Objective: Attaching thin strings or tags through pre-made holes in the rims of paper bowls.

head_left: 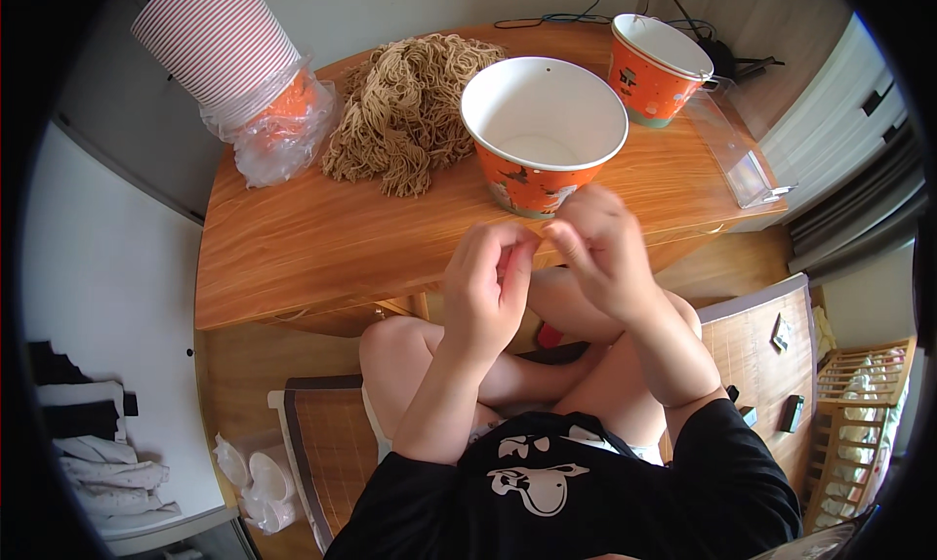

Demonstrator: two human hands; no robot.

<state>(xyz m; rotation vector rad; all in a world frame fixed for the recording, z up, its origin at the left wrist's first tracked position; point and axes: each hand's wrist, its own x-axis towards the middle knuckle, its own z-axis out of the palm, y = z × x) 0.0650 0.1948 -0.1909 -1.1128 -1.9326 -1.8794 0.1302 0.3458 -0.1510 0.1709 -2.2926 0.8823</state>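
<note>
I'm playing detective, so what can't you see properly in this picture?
All in the head view:
- Whether the left hand and right hand hold anything: curled fingers get in the way, and the right hand is blurred.
- The top of the striped stack: cut off by the upper edge.
- The table under the tan string pile: covered by it.
- The inside bottom of the farther orange bucket: hidden by its near wall.

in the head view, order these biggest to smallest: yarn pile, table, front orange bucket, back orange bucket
Largest: table
Next, too alike to rank: yarn pile and front orange bucket
Smallest: back orange bucket, though it stands farther from the camera
</note>
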